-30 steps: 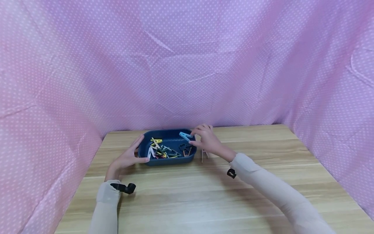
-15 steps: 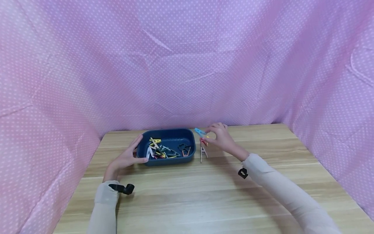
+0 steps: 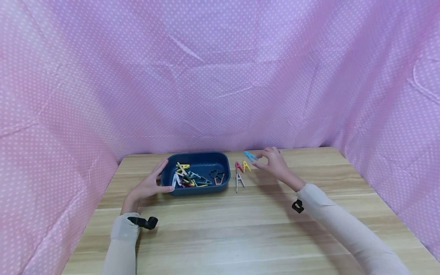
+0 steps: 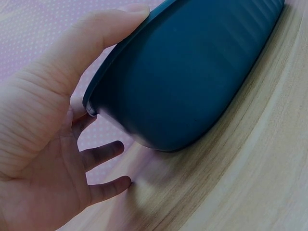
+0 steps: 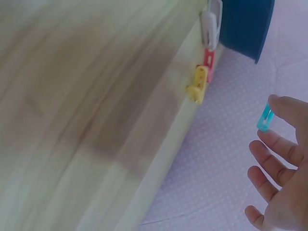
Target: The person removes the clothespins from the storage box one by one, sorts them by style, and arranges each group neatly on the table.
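Note:
In the head view my right hand (image 3: 276, 165) pinches a light blue clothespin (image 3: 250, 156) between thumb and index finger, up above the table's far side. The right wrist view shows this blue clothespin (image 5: 264, 118) at the fingertips, the other fingers spread. My left hand (image 3: 147, 188) grips the left end of a dark blue plastic tub (image 3: 196, 193), thumb on its front rim. In the left wrist view the lower fingers hang apart beside the tub wall (image 4: 183, 82). Inside the tub lie several mixed clothespins (image 3: 185, 177), yellow, white, dark green and others.
Just right of the tub, a red clothespin (image 3: 238, 166), a yellow clothespin (image 3: 246, 166) and a whitish clothespin (image 3: 239, 181) lie on the wooden table (image 3: 220, 236). A pink dotted cloth (image 3: 220, 76) hangs behind the table and at both sides.
My right hand has carried the blue clothespin out from over the tub to the right, past the red and yellow clothespins. The left hand stays at the tub's end.

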Demonstrator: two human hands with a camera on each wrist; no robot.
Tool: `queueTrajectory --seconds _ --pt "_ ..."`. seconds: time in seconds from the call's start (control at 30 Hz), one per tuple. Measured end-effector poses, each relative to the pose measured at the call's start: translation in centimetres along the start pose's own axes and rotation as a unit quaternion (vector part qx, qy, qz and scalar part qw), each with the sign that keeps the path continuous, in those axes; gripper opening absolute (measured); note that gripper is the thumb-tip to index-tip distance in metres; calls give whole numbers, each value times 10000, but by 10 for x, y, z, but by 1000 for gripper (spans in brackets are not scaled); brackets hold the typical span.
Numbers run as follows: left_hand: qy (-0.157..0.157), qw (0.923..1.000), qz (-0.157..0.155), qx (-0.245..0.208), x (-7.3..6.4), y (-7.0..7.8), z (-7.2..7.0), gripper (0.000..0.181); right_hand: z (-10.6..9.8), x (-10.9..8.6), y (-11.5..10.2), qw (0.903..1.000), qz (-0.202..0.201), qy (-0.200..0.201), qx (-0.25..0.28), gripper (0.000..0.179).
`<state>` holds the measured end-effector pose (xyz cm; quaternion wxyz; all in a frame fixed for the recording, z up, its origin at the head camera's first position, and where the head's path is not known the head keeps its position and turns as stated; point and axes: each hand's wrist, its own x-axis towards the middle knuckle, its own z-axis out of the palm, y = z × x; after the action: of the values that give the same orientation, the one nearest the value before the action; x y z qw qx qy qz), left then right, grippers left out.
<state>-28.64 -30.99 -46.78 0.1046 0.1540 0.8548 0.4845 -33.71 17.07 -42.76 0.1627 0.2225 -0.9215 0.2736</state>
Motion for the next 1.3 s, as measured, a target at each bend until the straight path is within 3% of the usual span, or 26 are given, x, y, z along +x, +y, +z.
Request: queueTrajectory --seconds 0.5,1.03,1.3 --pt "19 10000 -44 29 -1 -1 -1 112 -1 -11 20 9981 301 -243 -480 27" --pt "23 9999 146 55 -2 1 0 111 7 -16 19 9954 302 -462 -781 26" --pt "17 10000 69 25 -3 0 1 111 10 -19 19 9929 308 -671 -933 27"
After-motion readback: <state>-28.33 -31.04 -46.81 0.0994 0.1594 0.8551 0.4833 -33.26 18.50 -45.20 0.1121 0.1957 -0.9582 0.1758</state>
